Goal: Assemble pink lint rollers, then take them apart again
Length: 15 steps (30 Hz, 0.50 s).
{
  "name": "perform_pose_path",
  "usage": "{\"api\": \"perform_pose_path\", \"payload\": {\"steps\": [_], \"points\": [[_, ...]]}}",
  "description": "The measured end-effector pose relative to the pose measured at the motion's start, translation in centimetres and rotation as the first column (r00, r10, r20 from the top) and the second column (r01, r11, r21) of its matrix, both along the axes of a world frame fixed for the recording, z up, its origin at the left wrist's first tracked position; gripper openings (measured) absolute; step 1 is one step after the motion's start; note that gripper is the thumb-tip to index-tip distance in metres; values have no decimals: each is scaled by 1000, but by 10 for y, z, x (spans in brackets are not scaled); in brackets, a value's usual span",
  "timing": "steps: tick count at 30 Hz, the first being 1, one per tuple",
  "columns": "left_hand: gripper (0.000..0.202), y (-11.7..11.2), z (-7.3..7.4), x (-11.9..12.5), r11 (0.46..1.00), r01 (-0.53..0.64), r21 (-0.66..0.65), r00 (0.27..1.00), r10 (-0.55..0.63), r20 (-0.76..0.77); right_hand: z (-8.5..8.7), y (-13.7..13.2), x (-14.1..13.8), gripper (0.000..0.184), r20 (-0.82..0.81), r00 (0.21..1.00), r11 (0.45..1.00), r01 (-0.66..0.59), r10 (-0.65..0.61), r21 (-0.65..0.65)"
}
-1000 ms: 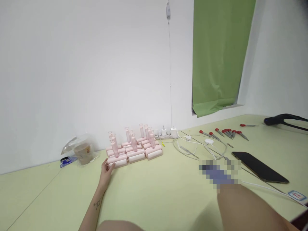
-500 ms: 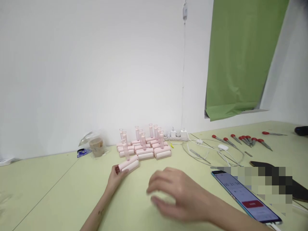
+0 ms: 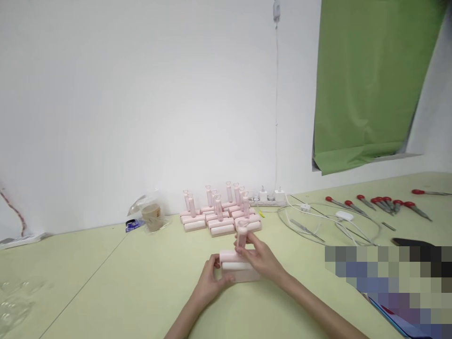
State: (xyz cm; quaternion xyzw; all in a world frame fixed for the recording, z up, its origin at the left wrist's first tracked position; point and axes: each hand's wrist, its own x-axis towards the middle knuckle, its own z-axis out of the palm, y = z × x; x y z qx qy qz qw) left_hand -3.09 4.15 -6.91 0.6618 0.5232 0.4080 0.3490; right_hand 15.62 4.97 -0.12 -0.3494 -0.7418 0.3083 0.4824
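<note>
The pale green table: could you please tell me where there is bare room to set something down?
Bare: left of the left hand, this side of the bagged paper cup. Crowded: pink plastic rollers at the wall, white cables and red-handled screwdrivers on the right.

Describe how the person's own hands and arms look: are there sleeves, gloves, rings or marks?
The left hand and right hand are bare, with no gloves and no ring or watch visible. The left forearm and right forearm are bare too; no sleeve or mark shows.
</note>
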Motion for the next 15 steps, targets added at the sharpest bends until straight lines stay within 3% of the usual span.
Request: {"api": "perform_pose_path", "payload": {"steps": [3, 6, 8, 10, 12, 13, 15], "points": [[64, 1, 0, -7, 997, -76, -16, 997, 76, -8, 13, -5, 12, 19, -296, 952, 994, 96, -78, 47], [86, -3, 20, -15, 983, -176, 49, 977, 169, 131, 21, -14, 20, 20, -358, 931, 978, 3, 73, 208], [76, -9, 38, -17, 986, -152, -62, 930, 164, 328, 23, -24, 19, 16, -237, 935, 944, -201, 264, 262], [71, -19, 50, -15, 958, 92, -272, 866, 58, 496, 25, -33, 14, 10, -91, 885, 875, -427, 456, 228], [64, -30, 53, -10, 883, 251, -397, 819, 25, 574, 27, -38, 12, 21, 76, 808, 797, -588, 584, 135], [57, -34, 52, -7, 862, 263, -433, 811, 45, 583, 28, -37, 15, 29, 159, 788, 786, -612, 595, 88], [47, -40, 46, -3, 841, 241, -483, 803, 107, 587, 28, -27, 30, 41, 301, 836, 868, -494, 459, 48]]}}
